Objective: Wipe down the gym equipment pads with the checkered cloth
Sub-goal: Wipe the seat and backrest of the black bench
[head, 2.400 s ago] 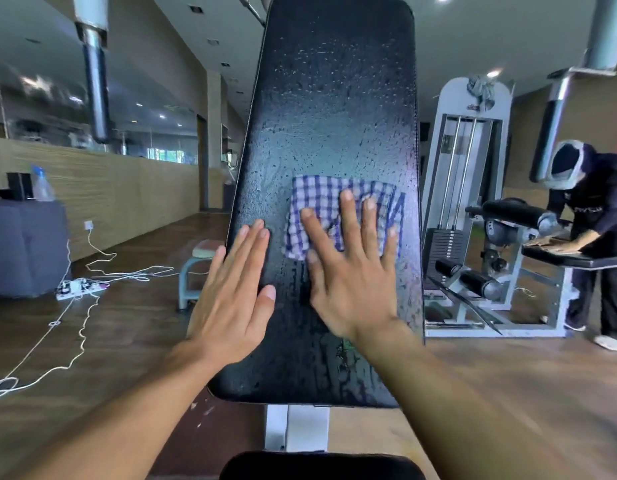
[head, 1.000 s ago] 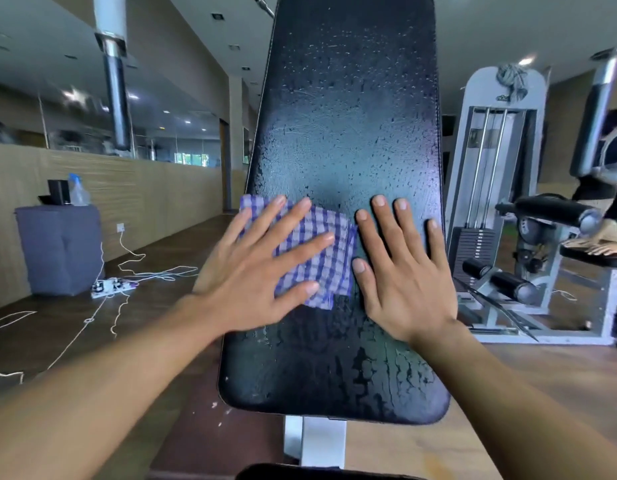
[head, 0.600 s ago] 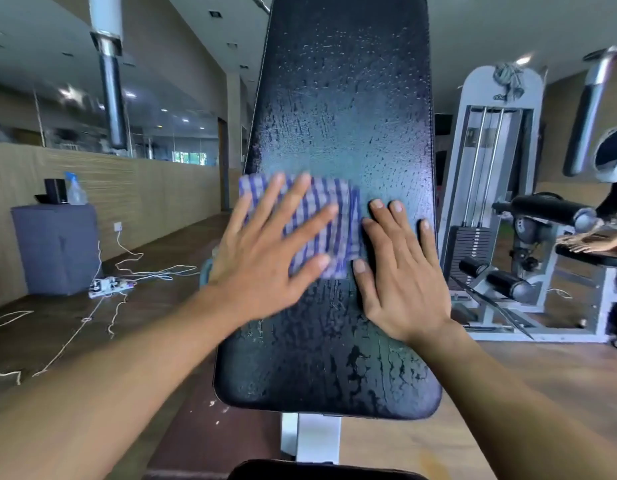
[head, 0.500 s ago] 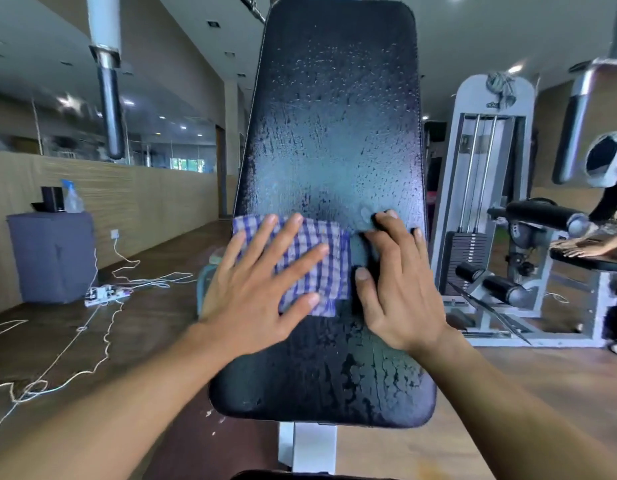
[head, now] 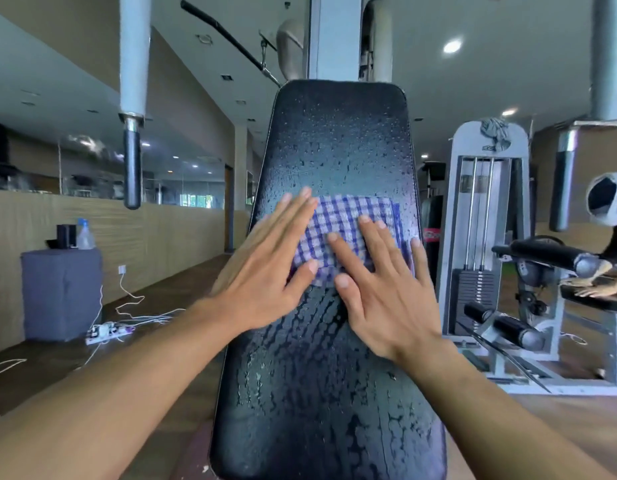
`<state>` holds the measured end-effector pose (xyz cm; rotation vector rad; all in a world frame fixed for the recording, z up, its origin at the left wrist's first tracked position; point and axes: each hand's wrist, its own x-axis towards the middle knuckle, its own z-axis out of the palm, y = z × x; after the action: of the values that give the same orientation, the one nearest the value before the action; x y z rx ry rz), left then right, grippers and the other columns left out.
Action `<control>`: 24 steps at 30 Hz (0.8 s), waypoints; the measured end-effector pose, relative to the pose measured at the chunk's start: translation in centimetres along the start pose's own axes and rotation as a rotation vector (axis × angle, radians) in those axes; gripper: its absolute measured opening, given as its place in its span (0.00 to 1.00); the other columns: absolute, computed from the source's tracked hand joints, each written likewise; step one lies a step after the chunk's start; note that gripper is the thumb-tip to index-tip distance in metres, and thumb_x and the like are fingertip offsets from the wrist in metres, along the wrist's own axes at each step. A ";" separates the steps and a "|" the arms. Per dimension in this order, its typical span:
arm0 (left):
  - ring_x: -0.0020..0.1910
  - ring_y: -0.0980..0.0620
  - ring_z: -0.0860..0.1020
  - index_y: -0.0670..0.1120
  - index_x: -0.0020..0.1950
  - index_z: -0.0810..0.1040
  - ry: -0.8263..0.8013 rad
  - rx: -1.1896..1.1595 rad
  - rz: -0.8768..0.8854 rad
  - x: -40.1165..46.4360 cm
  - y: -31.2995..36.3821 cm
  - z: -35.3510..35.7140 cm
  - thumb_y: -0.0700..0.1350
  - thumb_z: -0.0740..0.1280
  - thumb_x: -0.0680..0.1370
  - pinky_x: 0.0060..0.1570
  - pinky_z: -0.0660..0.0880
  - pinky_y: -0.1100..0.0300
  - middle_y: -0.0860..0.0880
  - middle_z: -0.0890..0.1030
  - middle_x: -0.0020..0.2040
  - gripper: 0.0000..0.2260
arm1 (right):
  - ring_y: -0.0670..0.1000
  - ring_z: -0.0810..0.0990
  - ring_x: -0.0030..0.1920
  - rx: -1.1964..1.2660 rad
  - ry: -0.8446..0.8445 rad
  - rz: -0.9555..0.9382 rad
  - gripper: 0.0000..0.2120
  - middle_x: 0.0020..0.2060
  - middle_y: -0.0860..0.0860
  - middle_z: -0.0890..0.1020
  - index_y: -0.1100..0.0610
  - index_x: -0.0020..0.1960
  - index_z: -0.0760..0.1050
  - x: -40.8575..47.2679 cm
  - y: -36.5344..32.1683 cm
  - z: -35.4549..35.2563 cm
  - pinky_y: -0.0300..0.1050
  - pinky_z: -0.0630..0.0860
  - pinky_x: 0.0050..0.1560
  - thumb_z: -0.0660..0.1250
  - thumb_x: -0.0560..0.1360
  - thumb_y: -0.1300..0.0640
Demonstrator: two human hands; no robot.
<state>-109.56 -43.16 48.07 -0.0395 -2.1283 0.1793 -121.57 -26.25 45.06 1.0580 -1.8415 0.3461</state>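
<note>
A tall black back pad (head: 338,143) stands upright in front of me, beaded with water droplets. The blue and white checkered cloth (head: 348,223) lies flat against its middle, towards the right edge. My right hand (head: 383,289) presses on the cloth's lower right part with straight, spread fingers. My left hand (head: 265,268) lies flat with straight fingers on the pad's left side, its fingertips at the cloth's left edge.
A grey weight-stack machine (head: 487,237) with black roller pads (head: 508,327) stands at the right. Another person (head: 608,216) leans on a bench there. A grey box (head: 61,292) with a bottle (head: 84,233) and loose white cables (head: 127,320) sit at left. Two handles (head: 132,164) hang overhead.
The cloth has slid rightward across the pad. My right hand has come onto it, and my left hand has shifted off most of it to its left edge. The view has pulled back.
</note>
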 end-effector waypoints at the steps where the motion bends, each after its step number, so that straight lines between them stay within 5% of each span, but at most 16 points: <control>1: 0.79 0.57 0.38 0.51 0.81 0.39 0.027 0.055 -0.063 -0.5 -0.8 0.0 0.56 0.54 0.83 0.78 0.45 0.50 0.55 0.39 0.81 0.33 | 0.54 0.51 0.79 -0.068 0.001 -0.002 0.26 0.80 0.53 0.53 0.41 0.79 0.51 0.4 0.3 -0.3 0.62 0.41 0.75 0.39 0.83 0.38; 4: 0.77 0.58 0.33 0.51 0.80 0.34 -0.004 0.185 -0.205 -0.9 -2.1 0.5 0.60 0.43 0.83 0.77 0.41 0.54 0.55 0.33 0.79 0.30 | 0.58 0.63 0.75 -0.128 0.065 0.114 0.21 0.73 0.58 0.65 0.49 0.70 0.67 2.5 0.6 -1.7 0.65 0.43 0.74 0.48 0.83 0.42; 7: 0.77 0.57 0.32 0.50 0.80 0.34 0.019 0.216 -0.211 -0.9 -2.1 1.3 0.59 0.40 0.83 0.75 0.38 0.55 0.54 0.32 0.79 0.29 | 0.59 0.65 0.72 -0.069 0.136 0.155 0.15 0.68 0.58 0.69 0.54 0.57 0.70 2.5 -0.7 -1.4 0.68 0.49 0.73 0.53 0.81 0.46; 10: 0.78 0.55 0.34 0.50 0.80 0.36 0.054 0.204 -0.204 -1.2 -2.4 1.8 0.58 0.42 0.83 0.76 0.41 0.54 0.54 0.34 0.80 0.29 | 0.61 0.65 0.74 -0.046 0.115 -0.042 0.19 0.71 0.59 0.70 0.58 0.63 0.73 -1.3 -1.3 1.2 0.65 0.60 0.72 0.55 0.80 0.47; 14: 0.79 0.54 0.36 0.49 0.81 0.38 0.080 0.200 -0.176 -1.1 -2.8 2.0 0.58 0.43 0.83 0.76 0.44 0.52 0.53 0.36 0.81 0.29 | 0.59 0.63 0.75 -0.080 0.010 -0.146 0.23 0.76 0.55 0.64 0.47 0.73 0.66 -1.3 0.7 1.2 0.63 0.58 0.73 0.53 0.80 0.43; 17: 0.79 0.54 0.35 0.50 0.80 0.37 0.073 0.197 -0.176 -1.1 -2.9 2.1 0.59 0.42 0.83 0.76 0.43 0.52 0.53 0.35 0.81 0.29 | 0.57 0.49 0.79 -0.014 0.078 0.043 0.27 0.80 0.53 0.50 0.41 0.79 0.49 5.1 2.5 -1.0 0.63 0.49 0.76 0.43 0.81 0.40; 20: 0.79 0.53 0.35 0.50 0.80 0.37 0.072 0.200 -0.172 -1.1 -2.9 2.1 0.59 0.41 0.83 0.76 0.43 0.52 0.52 0.35 0.81 0.29 | 0.57 0.42 0.79 0.077 0.132 0.247 0.27 0.80 0.52 0.45 0.41 0.80 0.46 9.4 2.9 -2.5 0.62 0.43 0.77 0.40 0.81 0.41; 24: 0.79 0.53 0.36 0.48 0.80 0.39 0.076 0.215 -0.164 -1.1 -3.1 2.1 0.59 0.42 0.83 0.76 0.45 0.52 0.51 0.36 0.81 0.29 | 0.57 0.46 0.79 -0.122 0.053 -0.178 0.25 0.80 0.51 0.50 0.41 0.80 0.50 6.8 0.1 -0.5 0.63 0.45 0.76 0.43 0.83 0.42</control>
<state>-110.66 -46.53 46.48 0.2498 -2.0148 0.3029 -122.47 -29.38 51.01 1.1080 -1.6854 0.1531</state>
